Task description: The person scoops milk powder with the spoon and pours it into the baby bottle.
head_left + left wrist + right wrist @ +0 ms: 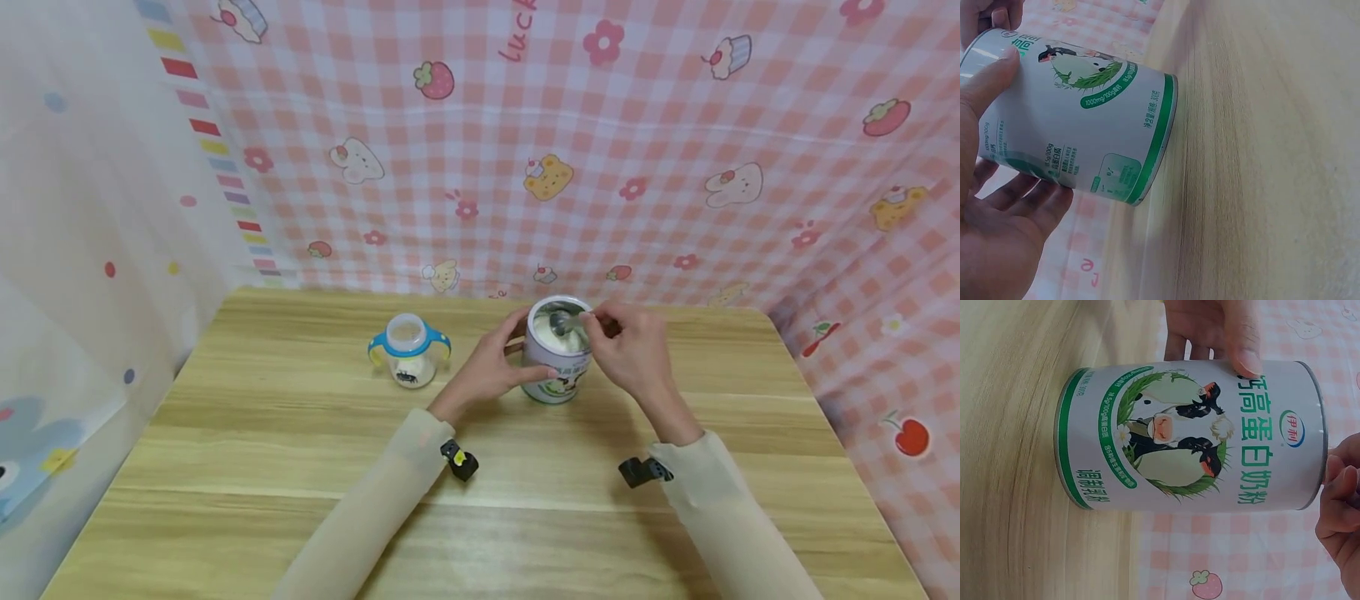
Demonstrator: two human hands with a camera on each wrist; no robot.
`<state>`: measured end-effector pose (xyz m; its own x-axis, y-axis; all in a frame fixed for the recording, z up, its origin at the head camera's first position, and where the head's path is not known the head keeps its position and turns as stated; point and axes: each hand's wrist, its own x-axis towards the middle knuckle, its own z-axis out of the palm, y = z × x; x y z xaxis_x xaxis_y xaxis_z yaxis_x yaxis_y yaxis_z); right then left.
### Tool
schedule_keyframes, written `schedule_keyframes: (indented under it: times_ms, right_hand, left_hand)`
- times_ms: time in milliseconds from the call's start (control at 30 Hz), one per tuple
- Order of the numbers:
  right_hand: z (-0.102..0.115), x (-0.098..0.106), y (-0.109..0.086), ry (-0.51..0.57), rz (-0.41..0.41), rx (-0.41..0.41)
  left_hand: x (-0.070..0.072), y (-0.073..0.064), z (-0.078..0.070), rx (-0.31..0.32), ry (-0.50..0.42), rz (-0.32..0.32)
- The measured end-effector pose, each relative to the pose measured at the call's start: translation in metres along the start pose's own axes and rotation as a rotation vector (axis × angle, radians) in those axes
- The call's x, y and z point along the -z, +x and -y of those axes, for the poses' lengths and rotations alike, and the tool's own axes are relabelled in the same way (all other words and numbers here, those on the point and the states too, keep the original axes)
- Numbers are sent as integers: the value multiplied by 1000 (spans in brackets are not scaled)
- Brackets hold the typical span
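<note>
A white and green milk powder can [551, 385] stands open at the top on the wooden table. My left hand [491, 365] grips its left side, thumb on the front and fingers round the back. Inside it lies pale milk powder [550, 340]. A spoon [560, 322] dips into the can mouth, its handle pinched by my right hand [636, 348] at the right rim. A cow picture on the can [1172, 434] faces the right wrist view, where the spoon is hidden. The left wrist view shows my left hand [1004, 250] around the can [1079, 112].
Left of the can stands a small baby bottle [411, 367] with a blue two-handled collar [427, 337] and an open top. Some white stuff shows inside it. Behind the wooden table [525, 542] hangs a pink checked cloth [480, 167].
</note>
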<state>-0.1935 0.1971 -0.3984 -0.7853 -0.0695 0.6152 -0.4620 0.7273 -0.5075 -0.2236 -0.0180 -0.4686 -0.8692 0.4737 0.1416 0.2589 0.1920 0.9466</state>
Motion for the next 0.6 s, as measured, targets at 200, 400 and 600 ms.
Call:
schedule_keyframes:
  times_ms: [200,400,600]
  right_hand:
    - [4,-3,0,11,1,4]
    - [7,-8,1,6,4,27]
    - [10,-10,1,37,14,15]
  left_hand:
    - [-1,0,1,-4,-6,2]
    - [-1,0,2,4,-13,-2]
    - [-1,0,1,10,-18,-3]
